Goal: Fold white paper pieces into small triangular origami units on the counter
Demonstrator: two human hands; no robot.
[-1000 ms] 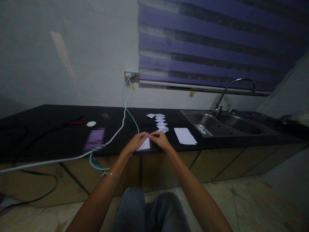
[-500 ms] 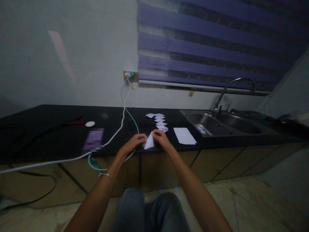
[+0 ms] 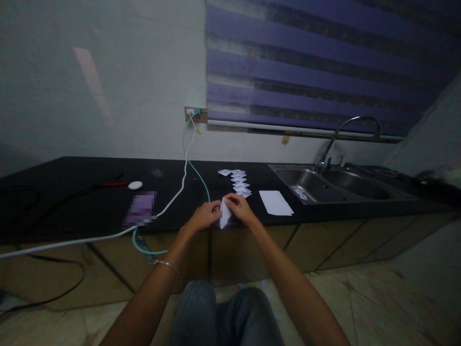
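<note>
My left hand [image 3: 203,216] and my right hand [image 3: 238,209] meet at the front edge of a black counter [image 3: 72,206]. Both pinch a small folded white paper [image 3: 224,214] that stands up between the fingertips. Just beyond the hands lies a row of several small folded white paper pieces [image 3: 238,181]. A flat white sheet [image 3: 275,203] rests to the right of my right hand. A thin bracelet sits on my left wrist.
A steel sink [image 3: 334,185] with a curved tap is set in the counter at the right. White and teal cables [image 3: 185,166] run from a wall socket down across the counter. A blurred purple item [image 3: 141,208], a small white oval and a red-tipped cable lie to the left.
The paper lay flatter under my fingers a second ago. It has since been folded up narrower and stands between both hands, which have drawn slightly closer together.
</note>
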